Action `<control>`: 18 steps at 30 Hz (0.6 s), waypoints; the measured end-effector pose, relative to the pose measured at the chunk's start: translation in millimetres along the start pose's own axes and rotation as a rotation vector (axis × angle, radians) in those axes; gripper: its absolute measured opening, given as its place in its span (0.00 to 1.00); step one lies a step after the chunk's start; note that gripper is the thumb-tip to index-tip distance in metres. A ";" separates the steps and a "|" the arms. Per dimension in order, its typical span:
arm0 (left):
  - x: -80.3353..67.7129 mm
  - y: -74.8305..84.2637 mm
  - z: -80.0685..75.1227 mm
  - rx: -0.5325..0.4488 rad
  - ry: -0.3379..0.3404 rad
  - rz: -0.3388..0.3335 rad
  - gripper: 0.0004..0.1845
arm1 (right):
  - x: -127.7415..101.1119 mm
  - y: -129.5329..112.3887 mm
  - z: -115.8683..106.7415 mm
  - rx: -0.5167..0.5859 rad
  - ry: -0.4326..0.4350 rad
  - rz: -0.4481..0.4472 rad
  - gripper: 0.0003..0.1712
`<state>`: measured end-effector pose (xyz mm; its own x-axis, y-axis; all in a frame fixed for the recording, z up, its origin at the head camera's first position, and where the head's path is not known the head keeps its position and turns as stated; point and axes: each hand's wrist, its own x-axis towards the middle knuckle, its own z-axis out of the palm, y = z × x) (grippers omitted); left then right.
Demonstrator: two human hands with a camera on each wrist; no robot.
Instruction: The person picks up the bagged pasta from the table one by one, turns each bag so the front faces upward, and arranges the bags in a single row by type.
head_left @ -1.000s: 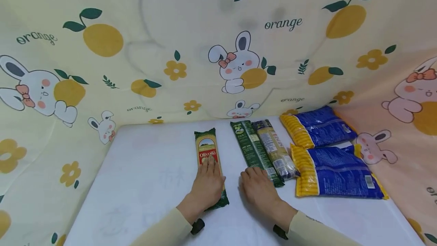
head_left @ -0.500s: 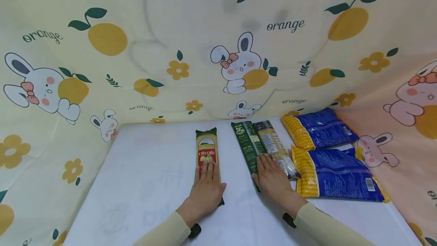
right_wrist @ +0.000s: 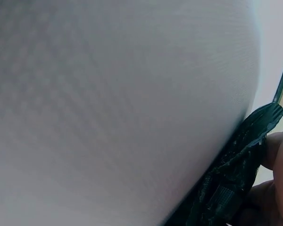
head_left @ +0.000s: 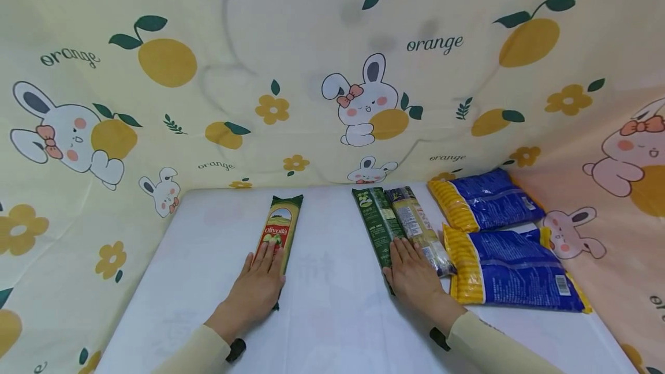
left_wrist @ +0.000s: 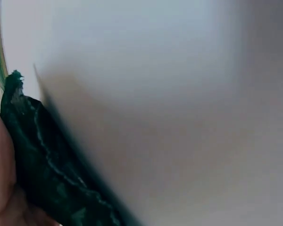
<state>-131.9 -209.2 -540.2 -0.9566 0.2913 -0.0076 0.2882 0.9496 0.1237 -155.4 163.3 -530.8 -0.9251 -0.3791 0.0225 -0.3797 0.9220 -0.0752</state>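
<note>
My left hand (head_left: 254, 290) lies palm down with straight fingers over the lower half of a slim green-and-gold pasta packet (head_left: 277, 231) labelled Olivoilà. That packet leans, its top end to the right. The left wrist view has its crinkled dark green end (left_wrist: 52, 174) beside part of the hand. Over on the right, my right hand (head_left: 415, 281) rests with extended fingers on the lower part of a dark green packet (head_left: 375, 218), covering much of it. A crumpled green packet end (right_wrist: 231, 179) shows beside the fingers in the right wrist view.
Close beside the green packet lies a gold, partly see-through packet (head_left: 415, 221). Two blue-and-yellow bags (head_left: 490, 198) lie at the right of the white table (head_left: 327, 316). A rabbit-and-orange patterned cloth (head_left: 301, 33) hangs behind and along the sides.
My left hand and the Olivoilà packet have moved left, and the packet has turned from nearly straight to slanted. Earlier, my right hand moved forward onto the green packet, whose lower end swung left.
</note>
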 end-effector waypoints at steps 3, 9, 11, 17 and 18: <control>-8.9 -26.0 -3.6 0.005 -0.010 -0.021 0.34 | -0.6 -0.5 0.2 0.001 0.003 0.003 0.35; -26.2 -65.7 -10.1 0.023 -0.038 -0.097 0.35 | -1.4 -0.4 1.5 -0.007 0.001 0.008 0.35; -31.4 -77.5 -11.8 0.020 -0.041 -0.117 0.35 | -1.3 -0.3 1.9 -0.009 0.001 0.010 0.35; -44.4 -112.1 -18.7 0.035 -0.035 -0.153 0.34 | 0.1 0.5 3.5 -0.008 0.000 0.006 0.35; -46.0 -117.2 -20.0 0.036 -0.037 -0.160 0.35 | 0.2 0.4 3.5 -0.009 0.001 0.006 0.35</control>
<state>-122.6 -336.2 -534.4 -0.9883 0.1400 -0.0609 0.1348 0.9875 0.0820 -155.7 163.4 -534.4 -0.9273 -0.3736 0.0233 -0.3743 0.9249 -0.0663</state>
